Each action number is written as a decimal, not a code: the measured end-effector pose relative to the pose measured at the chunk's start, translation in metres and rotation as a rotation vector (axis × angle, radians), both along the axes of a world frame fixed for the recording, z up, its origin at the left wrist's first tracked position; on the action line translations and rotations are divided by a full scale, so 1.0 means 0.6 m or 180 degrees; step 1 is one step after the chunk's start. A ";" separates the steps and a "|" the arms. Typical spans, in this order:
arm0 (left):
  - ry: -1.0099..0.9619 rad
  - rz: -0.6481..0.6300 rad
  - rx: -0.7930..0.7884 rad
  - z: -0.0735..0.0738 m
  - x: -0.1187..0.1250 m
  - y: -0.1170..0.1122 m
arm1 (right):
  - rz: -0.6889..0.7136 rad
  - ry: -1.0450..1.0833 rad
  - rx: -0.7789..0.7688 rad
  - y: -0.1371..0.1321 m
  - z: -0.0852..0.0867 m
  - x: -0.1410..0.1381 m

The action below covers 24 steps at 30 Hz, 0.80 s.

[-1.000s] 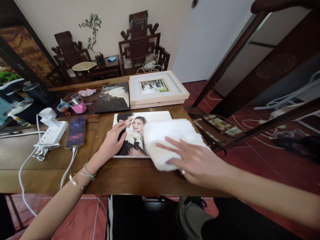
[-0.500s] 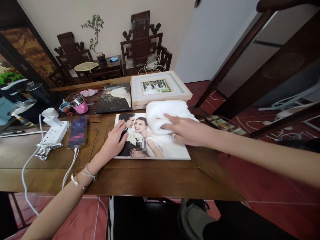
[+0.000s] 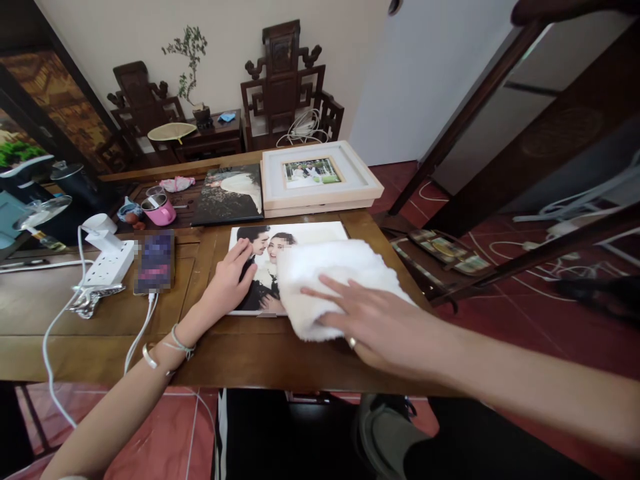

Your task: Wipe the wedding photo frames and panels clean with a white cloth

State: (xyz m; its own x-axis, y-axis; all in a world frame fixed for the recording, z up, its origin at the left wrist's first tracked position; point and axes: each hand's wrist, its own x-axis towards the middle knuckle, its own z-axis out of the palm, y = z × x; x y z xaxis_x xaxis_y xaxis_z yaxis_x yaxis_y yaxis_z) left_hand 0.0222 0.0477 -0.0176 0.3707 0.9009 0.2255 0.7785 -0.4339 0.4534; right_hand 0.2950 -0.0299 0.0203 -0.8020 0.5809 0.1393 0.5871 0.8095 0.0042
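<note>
A large wedding photo print (image 3: 255,257) lies flat on the wooden table (image 3: 100,333). My left hand (image 3: 227,280) rests flat on the print's left part, fingers stretched out, holding it down. A folded white towel (image 3: 335,277) covers the print's right and near part. On top of the towel my right hand (image 3: 370,317) presses with fingers spread, a ring on one finger.
A white boxed photo frame (image 3: 320,177) and a dark wedding print (image 3: 230,193) lie behind. A phone (image 3: 154,261), a power strip (image 3: 107,261) with cables, and a pink cup (image 3: 159,209) sit at the left. Carved chairs stand by the wall; a low stand (image 3: 440,250) is at right.
My right hand slid the towel from the near part of the print up to its far edge, then back toward me and slightly left. The left hand stayed put.
</note>
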 end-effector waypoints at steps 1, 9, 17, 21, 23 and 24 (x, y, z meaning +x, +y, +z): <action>-0.0009 0.0002 0.0005 -0.001 -0.001 0.000 | 0.0027 -0.0038 0.0036 0.025 0.000 0.003; -0.0012 -0.0058 0.0064 -0.004 -0.002 0.003 | -0.0266 -0.0148 0.0078 0.197 -0.003 0.018; -0.0055 -0.0037 0.0013 -0.004 -0.002 0.003 | -0.0066 -0.0028 0.0002 0.130 -0.012 0.014; -0.0034 -0.0014 -0.0012 -0.003 -0.001 0.002 | 0.0171 0.0217 -0.0180 0.023 -0.018 0.004; -0.0012 -0.0004 -0.0036 -0.001 0.001 0.001 | 0.0295 0.0277 -0.0403 -0.024 -0.015 -0.003; 0.0000 -0.0001 -0.0049 0.000 0.002 0.000 | 0.0358 0.0277 -0.0523 -0.041 -0.012 -0.007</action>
